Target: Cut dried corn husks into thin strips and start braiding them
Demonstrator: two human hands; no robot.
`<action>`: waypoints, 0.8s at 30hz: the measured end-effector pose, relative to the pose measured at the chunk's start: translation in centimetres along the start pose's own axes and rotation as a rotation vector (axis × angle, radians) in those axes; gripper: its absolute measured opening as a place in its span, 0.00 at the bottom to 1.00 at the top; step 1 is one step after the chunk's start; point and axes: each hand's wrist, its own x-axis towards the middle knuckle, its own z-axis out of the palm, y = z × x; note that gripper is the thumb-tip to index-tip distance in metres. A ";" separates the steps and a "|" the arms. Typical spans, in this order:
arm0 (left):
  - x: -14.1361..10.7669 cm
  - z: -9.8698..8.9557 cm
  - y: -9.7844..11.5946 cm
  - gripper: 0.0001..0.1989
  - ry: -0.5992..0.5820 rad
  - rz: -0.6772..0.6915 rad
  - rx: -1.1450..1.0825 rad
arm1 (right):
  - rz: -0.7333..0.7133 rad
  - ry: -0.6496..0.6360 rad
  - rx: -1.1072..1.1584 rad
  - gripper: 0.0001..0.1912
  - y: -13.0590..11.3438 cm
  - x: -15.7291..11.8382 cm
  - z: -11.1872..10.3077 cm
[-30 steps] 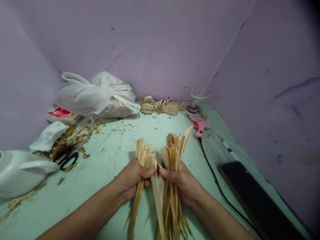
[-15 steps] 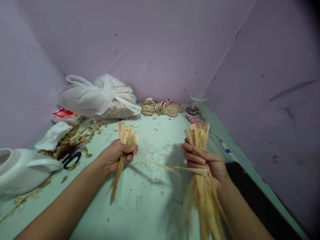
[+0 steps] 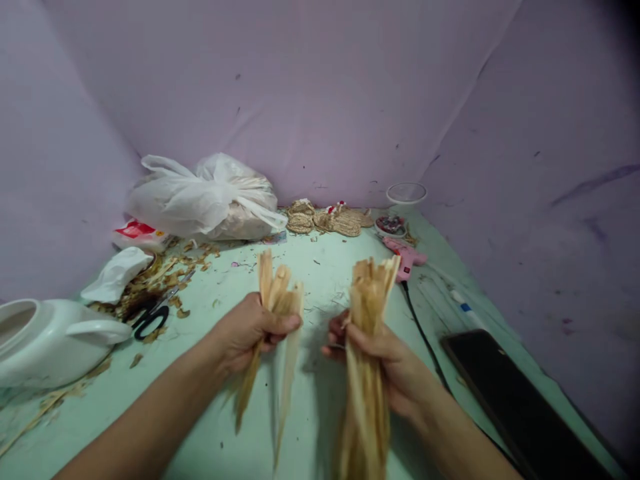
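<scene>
1. White plastic bag (image 3: pixel 205 200): on the green tabletop (image 3: pixel 325 267), before the purple wall (image 3: pixel 325 100).
2. Red-and-white packet (image 3: pixel 140 235): just left of the bag.
3. White pitcher (image 3: pixel 50 347): left of the bag, nearer the camera.
4. Black-handled scissors (image 3: pixel 149 312): in front of the bag, leftward.
5. Woven pieces (image 3: pixel 345 224): just right of the bag.
6. Round dish (image 3: pixel 391 227) of small bits: farther right of the bag.
7. Pink glue gun (image 3: pixel 409 257): well right of the bag.
8. Flat black object (image 3: pixel 520 400): far right of the bag, nearer.

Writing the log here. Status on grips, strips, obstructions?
Left grip closed on thinner strip bundle. Right grip holding thicker strip bundle. Nothing blocking either; phone at right.
</scene>
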 end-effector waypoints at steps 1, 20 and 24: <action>-0.2 0.9 -0.6 0.12 0.011 0.009 -0.036 | 0.024 0.015 -0.031 0.12 0.9 0.2 0.4; 0.5 2.5 -3.3 0.15 -0.052 0.029 -0.080 | 0.085 0.164 -0.165 0.19 2.2 1.0 0.1; 0.2 3.4 -3.5 0.14 -0.047 0.064 -0.032 | 0.063 0.087 -0.254 0.21 2.5 0.8 0.2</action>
